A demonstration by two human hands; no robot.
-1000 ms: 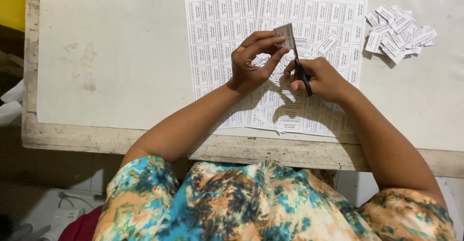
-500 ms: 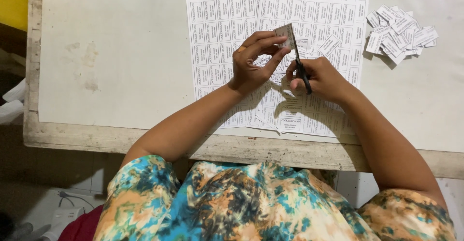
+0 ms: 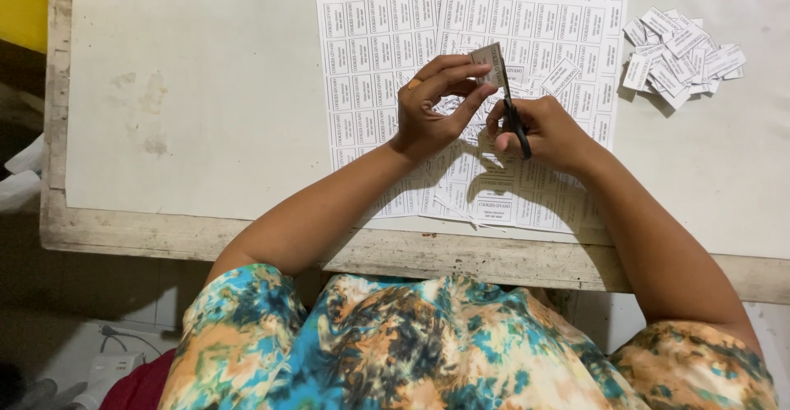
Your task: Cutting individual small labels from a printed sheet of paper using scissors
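The left hand pinches a small label by its lower edge, while the right hand, closed round black scissors, should keep the blades on the printed border. The label sits just above both hands, over the sheets near the table's far edge.

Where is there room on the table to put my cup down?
The wide white stretch of table left of the sheets is bare. So is the strip right of the right hand, below the pile of cut labels. The middle is crowded: sheets, left hand, scissors.
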